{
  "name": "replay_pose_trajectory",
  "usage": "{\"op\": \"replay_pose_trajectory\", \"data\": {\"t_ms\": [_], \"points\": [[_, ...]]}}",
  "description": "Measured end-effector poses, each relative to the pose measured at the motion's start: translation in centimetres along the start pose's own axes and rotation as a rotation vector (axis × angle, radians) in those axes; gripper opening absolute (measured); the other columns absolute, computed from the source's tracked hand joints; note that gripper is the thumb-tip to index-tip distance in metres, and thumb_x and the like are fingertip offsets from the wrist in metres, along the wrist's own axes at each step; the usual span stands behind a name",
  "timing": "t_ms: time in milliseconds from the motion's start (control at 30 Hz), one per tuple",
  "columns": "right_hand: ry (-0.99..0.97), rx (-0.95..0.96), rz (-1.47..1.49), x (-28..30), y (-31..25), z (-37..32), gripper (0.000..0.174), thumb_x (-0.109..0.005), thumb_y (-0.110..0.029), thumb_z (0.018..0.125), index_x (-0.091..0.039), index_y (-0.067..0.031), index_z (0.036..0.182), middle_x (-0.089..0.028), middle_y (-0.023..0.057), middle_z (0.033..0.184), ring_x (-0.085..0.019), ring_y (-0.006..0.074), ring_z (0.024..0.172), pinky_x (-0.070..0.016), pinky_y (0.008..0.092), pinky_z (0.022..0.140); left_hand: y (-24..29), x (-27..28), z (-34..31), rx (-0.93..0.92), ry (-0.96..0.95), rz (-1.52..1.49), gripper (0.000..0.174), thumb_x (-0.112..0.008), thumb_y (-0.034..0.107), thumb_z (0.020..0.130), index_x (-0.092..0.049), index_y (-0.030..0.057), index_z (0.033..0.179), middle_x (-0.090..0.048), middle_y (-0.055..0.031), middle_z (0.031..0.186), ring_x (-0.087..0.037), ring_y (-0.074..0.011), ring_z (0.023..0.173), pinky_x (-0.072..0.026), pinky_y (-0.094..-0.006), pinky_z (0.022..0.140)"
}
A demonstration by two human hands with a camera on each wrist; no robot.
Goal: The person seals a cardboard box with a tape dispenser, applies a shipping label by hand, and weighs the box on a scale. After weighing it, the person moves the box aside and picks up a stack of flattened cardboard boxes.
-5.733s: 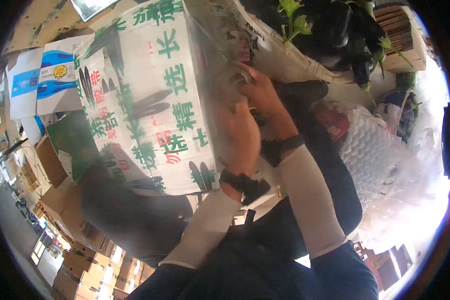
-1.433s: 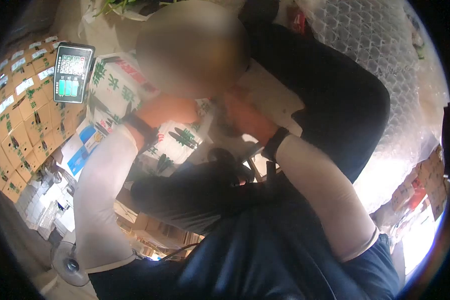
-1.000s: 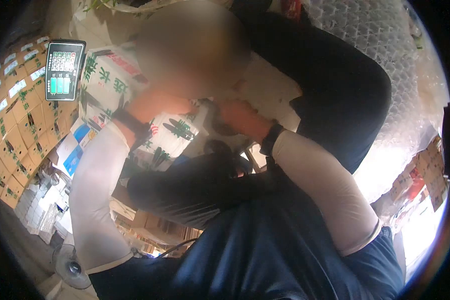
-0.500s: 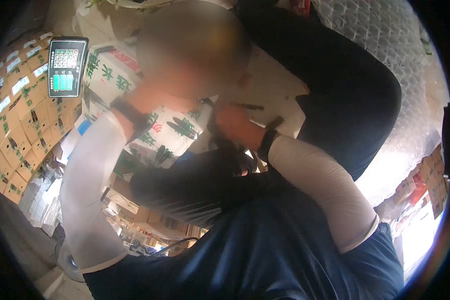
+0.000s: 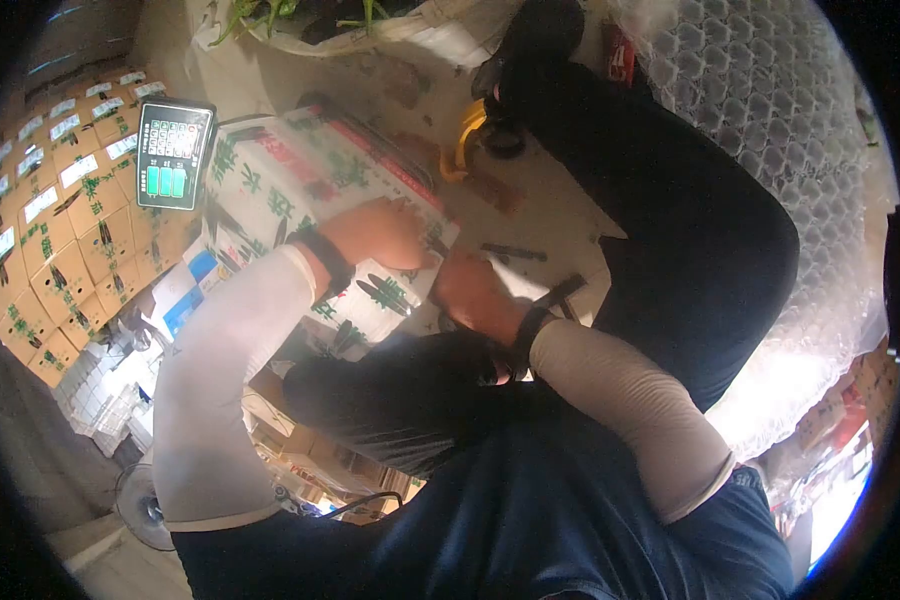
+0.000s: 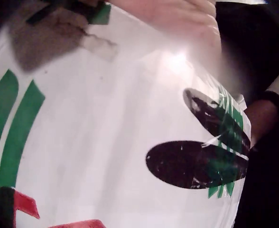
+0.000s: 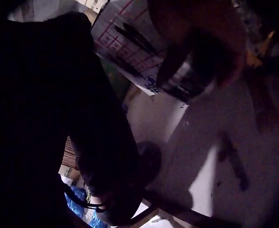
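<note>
A white carton (image 5: 335, 170) printed with green and red lettering and dark eggplant pictures lies in front of me in the head view. My left hand (image 5: 382, 235) rests on it near its lower right corner. In the left wrist view that hand (image 6: 182, 21) presses against the shiny white face of the carton (image 6: 97, 114). At the carton's corner is my right hand (image 5: 475, 290), close beside the left. The right wrist view shows the right hand (image 7: 206, 28) dark and bent over the carton's end (image 7: 130, 38); I cannot tell what its fingers grip.
A yellow curved tool (image 5: 463, 140) lies beyond the carton. Two dark slim items, a bar (image 5: 513, 252) and another bar (image 5: 560, 292), are to the right. A scale display (image 5: 175, 155) stands left, before stacked brown boxes (image 5: 60, 230). Bubble wrap (image 5: 740, 130) is at right.
Earlier, my hands were right of a closer carton, around a ring-shaped thing. In the last second the left hand shifts right and down, and the blurred patch over the carton is gone.
</note>
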State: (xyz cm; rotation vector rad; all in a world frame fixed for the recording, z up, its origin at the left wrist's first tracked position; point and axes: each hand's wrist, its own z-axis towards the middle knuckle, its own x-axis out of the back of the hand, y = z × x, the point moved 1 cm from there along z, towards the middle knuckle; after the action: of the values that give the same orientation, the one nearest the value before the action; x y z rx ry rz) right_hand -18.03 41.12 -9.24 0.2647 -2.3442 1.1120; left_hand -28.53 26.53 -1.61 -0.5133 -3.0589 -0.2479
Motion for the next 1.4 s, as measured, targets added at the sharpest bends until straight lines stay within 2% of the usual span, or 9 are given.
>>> {"op": "replay_pose_trajectory", "data": {"t_ms": [167, 433, 533, 700, 800, 933, 1067, 1200, 1400], "points": [[-0.028, 0.050, 0.001, 0.5, 0.4, -0.4, 0.028, -0.063, -0.018, 0.080, -0.066, 0.0053, 0.096, -0.061, 0.0198, 0.097, -0.065, 0.0340, 0.089, -0.0535, 0.0455, 0.073, -2.2, 1.0, 0.0, -0.003, -0.019, -0.027, 0.088, -0.039, 0.063, 0.093, -0.030, -0.0053, 0.147, -0.024, -0.0210, 0.156, -0.024, -0.0341, 0.145, -0.0216, -0.0379, 0.118], [0.010, -0.130, 0.026, 2.6, 0.2, 0.0, 0.026, -0.061, -0.016, 0.083, -0.064, 0.0034, 0.100, -0.062, 0.0178, 0.099, -0.066, 0.0308, 0.090, -0.0546, 0.0431, 0.074, -13.3, 1.3, 0.2, 0.396, 0.078, -0.227, 0.090, -0.042, 0.064, 0.091, -0.030, -0.0055, 0.147, -0.023, -0.0209, 0.157, -0.026, -0.0336, 0.144, -0.0235, -0.0385, 0.118], [-0.066, -0.015, -0.031, 2.9, 0.5, 0.1, 0.031, -0.062, -0.016, 0.082, -0.061, 0.0044, 0.105, -0.062, 0.0174, 0.099, -0.066, 0.0303, 0.090, -0.0544, 0.0428, 0.074, -19.4, -0.8, 1.5, 0.542, 0.126, -0.211, 0.089, -0.041, 0.065, 0.090, -0.029, -0.0027, 0.148, -0.023, -0.0194, 0.157, -0.028, -0.0331, 0.143, -0.0248, -0.0366, 0.117], [-0.025, -0.046, -0.001, 3.4, 1.1, 0.5, 0.033, -0.061, -0.015, 0.083, -0.059, 0.0043, 0.109, -0.061, 0.0177, 0.101, -0.065, 0.0308, 0.092, -0.0532, 0.0437, 0.078, -18.0, 2.7, -1.8, 0.511, 0.095, -0.331, 0.086, -0.040, 0.063, 0.091, -0.029, -0.0013, 0.149, -0.022, -0.0173, 0.158, -0.026, -0.0312, 0.145, -0.0230, -0.0360, 0.118], [-0.017, -0.049, -0.004, 3.2, 0.9, 0.9, 0.034, -0.062, -0.015, 0.082, -0.059, 0.0043, 0.109, -0.061, 0.0177, 0.102, -0.064, 0.0310, 0.094, -0.0527, 0.0438, 0.080, -19.1, 3.0, -1.8, 0.344, -0.027, 0.024, 0.083, -0.040, 0.060, 0.093, -0.028, 0.0006, 0.150, -0.022, -0.0159, 0.158, -0.023, -0.0293, 0.146, -0.0209, -0.0352, 0.119], [0.043, -0.036, 0.055, 3.9, 1.2, 0.4, 0.022, -0.054, -0.012, 0.084, -0.066, 0.0041, 0.093, -0.063, 0.0216, 0.100, -0.064, 0.0355, 0.093, -0.0540, 0.0448, 0.079, -20.7, 2.2, -1.1, 0.455, 0.067, -0.243, 0.081, -0.039, 0.060, 0.093, -0.027, 0.0041, 0.151, -0.020, -0.0148, 0.159, -0.020, -0.0294, 0.147, -0.0189, -0.0351, 0.119], [0.009, 0.004, 0.026, 3.9, 1.4, 0.6, 0.028, -0.061, -0.014, 0.082, -0.062, 0.0036, 0.103, -0.060, 0.0160, 0.100, -0.065, 0.0310, 0.089, -0.0546, 0.0436, 0.074, -21.8, 0.6, 1.2, 0.504, 0.051, -0.167, 0.082, -0.036, 0.062, 0.093, -0.026, 0.0053, 0.152, -0.015, -0.0144, 0.161, -0.016, -0.0314, 0.148, -0.0165, -0.0403, 0.120], [0.176, 0.036, 0.055, 1.1, 1.8, 1.4, 0.022, -0.060, -0.014, 0.082, -0.063, 0.0026, 0.097, -0.060, 0.0156, 0.095, -0.066, 0.0310, 0.084, -0.0554, 0.0448, 0.071, -17.8, -1.1, 2.3, 0.413, 0.070, -0.063, 0.084, -0.031, 0.065, 0.093, -0.016, 0.0100, 0.155, -0.009, -0.0153, 0.161, -0.008, -0.0340, 0.149, -0.0102, -0.0500, 0.120], [0.120, -0.001, 0.111, 1.5, 1.9, 1.2, 0.022, -0.059, -0.014, 0.083, -0.063, 0.0017, 0.098, -0.061, 0.0172, 0.097, -0.065, 0.0330, 0.084, -0.0555, 0.0437, 0.074, -7.5, 0.0, 3.7, 0.237, -0.022, -0.079, 0.079, -0.027, 0.062, 0.096, -0.012, 0.0124, 0.156, -0.008, -0.0149, 0.162, -0.005, -0.0354, 0.149, -0.0077, -0.0485, 0.121]]}}
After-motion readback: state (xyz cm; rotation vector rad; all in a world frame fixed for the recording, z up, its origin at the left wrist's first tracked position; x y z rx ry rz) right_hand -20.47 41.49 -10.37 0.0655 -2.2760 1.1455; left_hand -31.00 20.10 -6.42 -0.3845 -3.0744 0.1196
